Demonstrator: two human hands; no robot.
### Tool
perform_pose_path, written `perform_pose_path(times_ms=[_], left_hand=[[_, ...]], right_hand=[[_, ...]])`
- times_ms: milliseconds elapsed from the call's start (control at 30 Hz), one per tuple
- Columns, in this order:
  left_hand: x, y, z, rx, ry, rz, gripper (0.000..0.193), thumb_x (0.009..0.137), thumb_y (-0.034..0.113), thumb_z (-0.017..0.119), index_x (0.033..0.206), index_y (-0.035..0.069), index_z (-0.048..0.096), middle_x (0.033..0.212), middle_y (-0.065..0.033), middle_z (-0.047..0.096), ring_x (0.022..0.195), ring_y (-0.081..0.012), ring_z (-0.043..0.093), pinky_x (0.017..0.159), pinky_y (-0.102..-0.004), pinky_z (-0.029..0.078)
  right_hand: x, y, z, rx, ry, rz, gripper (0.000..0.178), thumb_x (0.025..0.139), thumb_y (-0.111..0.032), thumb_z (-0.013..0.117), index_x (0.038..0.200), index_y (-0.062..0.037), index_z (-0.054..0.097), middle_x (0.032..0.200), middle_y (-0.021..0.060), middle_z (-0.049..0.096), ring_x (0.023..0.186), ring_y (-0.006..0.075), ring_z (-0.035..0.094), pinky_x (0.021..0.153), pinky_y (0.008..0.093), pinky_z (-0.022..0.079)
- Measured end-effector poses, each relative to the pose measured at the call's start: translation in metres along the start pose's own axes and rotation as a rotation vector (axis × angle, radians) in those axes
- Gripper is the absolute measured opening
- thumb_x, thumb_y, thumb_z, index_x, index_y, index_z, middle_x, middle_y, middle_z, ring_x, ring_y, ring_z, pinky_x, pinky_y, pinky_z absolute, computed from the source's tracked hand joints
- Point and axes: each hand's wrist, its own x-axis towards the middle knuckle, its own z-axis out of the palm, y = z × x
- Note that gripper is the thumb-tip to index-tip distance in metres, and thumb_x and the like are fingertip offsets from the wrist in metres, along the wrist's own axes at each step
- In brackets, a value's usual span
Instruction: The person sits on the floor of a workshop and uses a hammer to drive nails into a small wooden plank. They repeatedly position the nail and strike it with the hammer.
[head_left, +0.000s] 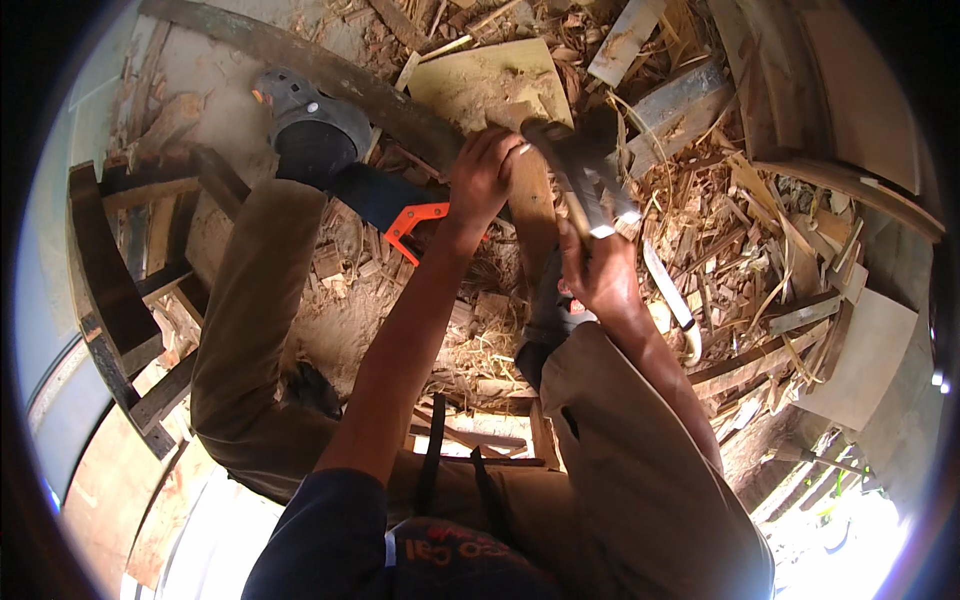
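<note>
My left hand [484,182] is closed around the side of an upright wooden board [531,195], in front of my seat between my legs. My right hand [605,275] is closed just right of the board, above my right knee. It grips a dark metal tool with a pale wooden handle [583,178]; the tool's shape is blurred, with a bright glint at its near end. Left of my left wrist lies a handsaw with an orange handle [410,228], its dark blade pointing toward my left shoe. My right shoe [553,310] is partly hidden beneath my right hand.
A long pale tool with a hooked dark end [668,288] lies right of my right hand. Wood chips and offcuts [720,240] cover the floor. A plywood piece [495,80] and a long plank [310,65] lie ahead. A wooden frame [125,290] stands at left.
</note>
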Motion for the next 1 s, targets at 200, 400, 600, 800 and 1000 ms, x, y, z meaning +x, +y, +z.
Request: perform_pose_path(times_ms=[200,400,600,800,1000], left_hand=[[-0.007,0.001,-0.005,0.021,-0.044,-0.017,0.026,0.082,0.000,0.070,0.106,0.003,0.062,0.105,-0.0131,0.064,0.097,-0.0348,0.061,0.082,-0.0445,0.053],[-0.006,-0.005,-0.007,-0.010,-0.038,-0.038,0.027,0.083,0.002,0.069,0.108,0.004,0.063,0.105,-0.0125,0.064,0.099,-0.0345,0.061,0.085,-0.0442,0.052],[-0.006,-0.002,-0.008,-0.020,-0.070,-0.081,0.024,0.082,0.000,0.069,0.106,0.002,0.064,0.107,-0.0137,0.065,0.098,-0.0347,0.062,0.083,-0.0433,0.054],[-0.007,-0.007,-0.009,0.024,-0.058,-0.060,0.016,0.085,0.005,0.070,0.101,0.004,0.065,0.105,-0.0097,0.066,0.095,-0.0307,0.063,0.080,-0.0417,0.054],[-0.003,-0.005,-0.006,-0.036,-0.008,-0.049,0.016,0.084,0.005,0.072,0.100,0.005,0.067,0.103,-0.0083,0.067,0.093,-0.0308,0.064,0.078,-0.0404,0.055]], right_hand=[[-0.002,-0.004,-0.005,0.067,0.095,-0.233,0.042,0.096,-0.014,0.063,0.128,0.0073,0.048,0.066,0.0210,0.065,0.058,0.0367,0.069,0.045,0.0435,0.049],[-0.004,0.014,0.008,-0.044,0.029,-0.144,0.037,0.094,-0.010,0.064,0.120,0.0099,0.047,0.062,0.0234,0.061,0.053,0.0356,0.067,0.044,0.0443,0.049],[-0.008,0.000,0.002,0.059,-0.062,-0.057,0.040,0.088,-0.009,0.066,0.116,0.0084,0.044,0.064,0.0271,0.061,0.058,0.0462,0.065,0.048,0.0520,0.052],[0.000,-0.019,-0.005,0.076,0.048,-0.133,0.028,0.094,-0.009,0.065,0.112,0.0068,0.053,0.060,0.0181,0.061,0.047,0.0332,0.064,0.042,0.0394,0.047],[-0.002,0.009,-0.001,-0.026,-0.101,-0.040,0.040,0.087,-0.008,0.066,0.115,0.0093,0.045,0.068,0.0254,0.063,0.058,0.0428,0.066,0.046,0.0475,0.052]])
